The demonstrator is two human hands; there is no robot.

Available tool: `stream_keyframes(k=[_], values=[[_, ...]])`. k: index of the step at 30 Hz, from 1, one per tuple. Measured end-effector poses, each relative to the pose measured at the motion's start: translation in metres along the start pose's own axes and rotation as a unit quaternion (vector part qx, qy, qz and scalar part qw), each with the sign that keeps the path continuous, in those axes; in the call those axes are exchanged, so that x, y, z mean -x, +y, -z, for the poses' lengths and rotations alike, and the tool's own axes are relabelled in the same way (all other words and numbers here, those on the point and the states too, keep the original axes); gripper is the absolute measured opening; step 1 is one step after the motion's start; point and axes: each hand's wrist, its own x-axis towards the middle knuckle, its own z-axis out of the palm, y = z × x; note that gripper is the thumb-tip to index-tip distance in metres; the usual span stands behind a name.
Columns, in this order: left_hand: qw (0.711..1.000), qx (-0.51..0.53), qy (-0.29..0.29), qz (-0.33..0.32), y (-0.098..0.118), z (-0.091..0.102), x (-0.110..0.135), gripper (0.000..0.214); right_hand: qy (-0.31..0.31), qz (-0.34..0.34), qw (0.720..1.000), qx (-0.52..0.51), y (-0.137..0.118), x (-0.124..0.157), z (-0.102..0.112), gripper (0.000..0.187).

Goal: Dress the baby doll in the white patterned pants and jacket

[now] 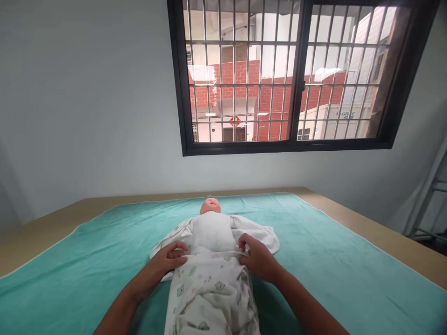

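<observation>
A baby doll [210,205] lies on its back on a teal sheet [115,251], its head at the far end. White cloth [213,230] covers its chest, with loose sleeve-like cloth spread to both sides. Over its lower body lies a patterned cloth [206,284] with small leaf-like prints, its top edge folded across the waist. My left hand [164,263] has its fingers curled and its thumb on the left end of that edge. At the right end, my right hand [258,258] pinches the same edge with bent fingers. The doll's legs are hidden under the cloth.
The sheet lies on a wooden-edged table [335,211] against a pale wall [87,116]. Above is a barred window [240,93] with a black frame. A metal rack or ladder [428,200] stands at the right edge.
</observation>
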Motion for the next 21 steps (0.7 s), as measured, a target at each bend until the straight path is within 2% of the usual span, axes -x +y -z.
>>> stream_keyframes(k=[1, 3, 5, 7, 9, 12, 15, 17, 21], values=[[1.0, -0.003, 0.003, -0.004, -0.002, 0.001, -0.001, 0.037, 0.031, 0.013, 0.999, 0.005, 0.003, -0.001, -0.006, 0.031], [1.0, -0.015, 0.005, -0.012, -0.004, 0.0, -0.002, 0.04, 0.049, 0.049, 0.997, -0.031, 0.009, -0.002, -0.019, 0.051], [0.999, -0.032, 0.003, -0.021, -0.006, -0.002, -0.004, 0.043, 0.033, 0.069, 0.991, -0.108, 0.018, -0.004, -0.029, 0.076], [0.998, -0.045, -0.002, -0.035, -0.008, -0.007, -0.006, 0.044, -0.004, 0.054, 0.981, -0.184, 0.026, -0.007, -0.037, 0.088], [0.997, -0.064, 0.002, -0.05, -0.01, -0.013, -0.009, 0.042, -0.049, 0.033, 0.97, -0.234, 0.033, -0.009, -0.041, 0.091], [0.985, -0.136, 0.07, -0.076, -0.015, -0.022, -0.016, 0.035, -0.075, 0.027, 0.963, -0.256, 0.036, -0.01, -0.042, 0.092], [0.963, -0.183, 0.157, -0.118, -0.027, -0.029, -0.026, 0.031, -0.058, 0.033, 0.972, -0.225, 0.033, -0.01, -0.039, 0.087], [0.957, -0.165, 0.19, -0.146, -0.036, -0.031, -0.032, 0.042, -0.035, 0.034, 0.979, -0.196, 0.029, -0.009, -0.037, 0.08], [0.97, -0.112, 0.169, -0.134, -0.052, -0.029, -0.041, 0.069, 0.015, 0.038, 0.988, -0.152, 0.026, -0.011, -0.036, 0.066]])
